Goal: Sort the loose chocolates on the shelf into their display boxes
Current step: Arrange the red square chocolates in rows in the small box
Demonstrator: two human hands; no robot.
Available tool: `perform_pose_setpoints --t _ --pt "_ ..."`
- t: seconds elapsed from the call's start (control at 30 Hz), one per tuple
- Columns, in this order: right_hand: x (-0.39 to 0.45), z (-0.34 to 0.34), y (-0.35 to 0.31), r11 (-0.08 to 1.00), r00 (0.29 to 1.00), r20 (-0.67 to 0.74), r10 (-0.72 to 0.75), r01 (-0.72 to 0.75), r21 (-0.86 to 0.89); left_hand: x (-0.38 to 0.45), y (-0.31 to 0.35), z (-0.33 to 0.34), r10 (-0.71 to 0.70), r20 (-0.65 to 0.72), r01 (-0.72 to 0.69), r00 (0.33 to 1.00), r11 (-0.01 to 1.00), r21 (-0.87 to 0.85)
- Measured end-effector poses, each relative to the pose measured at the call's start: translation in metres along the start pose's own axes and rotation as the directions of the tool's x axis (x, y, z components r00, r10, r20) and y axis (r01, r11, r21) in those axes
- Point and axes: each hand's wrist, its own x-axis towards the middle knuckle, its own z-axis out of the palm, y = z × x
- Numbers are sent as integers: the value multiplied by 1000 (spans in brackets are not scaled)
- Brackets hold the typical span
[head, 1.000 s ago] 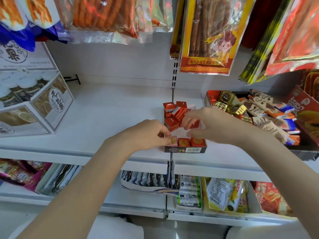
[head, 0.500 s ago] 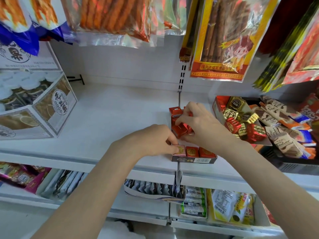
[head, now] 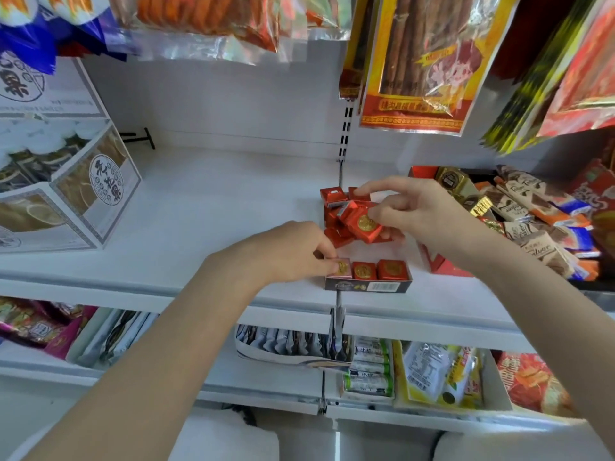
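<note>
— Chocolates [head: 346,217] in red foil: where are they lying?

— They are sitting in a loose heap on the white shelf [head: 206,207], right under the right hand [head: 419,211] and just beyond the left hand [head: 293,251].

— What is the right hand doing?

— It is pinching one red chocolate square [head: 364,224] with a gold emblem between thumb and curled fingers, lifting it just above the heap. Its forefinger is reaching out straight over the far pieces of the heap.

— And the left hand?

— Its fingers are curling round the near left corner of the small display box [head: 367,285], with fingertips touching the leftmost chocolate in the row [head: 364,269]. Three squares are standing side by side in that row, emblem up, along the box's front edge.

— Where is the box relative to the hands?

— It is resting at the shelf's front edge, touching the left hand and lying nearer the person than the right hand.

— Anything beyond the right hand?

— A tray of mixed wrapped chocolates [head: 519,214] is sitting off to its outer side, and a white printed carton [head: 66,194] is standing well apart, past the left hand.
</note>
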Motion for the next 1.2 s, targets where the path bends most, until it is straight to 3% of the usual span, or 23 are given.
perform_pose_setpoints --t 0.3,0.53,0.63,0.73,0.83,0.9,1.0,1.1,1.2 --pt "-11 -1 8 988 996 80 45 -33 -152 -1 0 4 -13 -25 14 1000 999 37" --pt "-17 6 21 860 977 186 -100 179 -478 -1 0 4 -18 -12 18 1000 999 33" --pt "-18 7 24 834 971 214 -111 208 -511 -1 0 4 -33 -4 33 999 999 35" --pt "-19 -2 23 892 985 128 -117 161 -423 -3 0 3 -30 5 30 1000 999 34" --pt "-20 -18 17 920 989 -52 -140 111 -376 -5 2 1 -17 -56 19 998 999 47" --pt "-17 -22 18 846 975 -108 -193 110 -522 -6 4 -1 2 -199 4 980 1000 29" --pt "-8 -16 24 713 975 -54 -216 120 -690 -5 11 -3 54 -348 -64 936 998 -16" --pt "3 -6 32 602 962 40 -270 201 -773 -2 22 7 105 -265 -114 959 993 -20" --pt "8 -2 34 597 960 40 -278 205 -776 4 23 15 97 -175 -93 980 995 29"
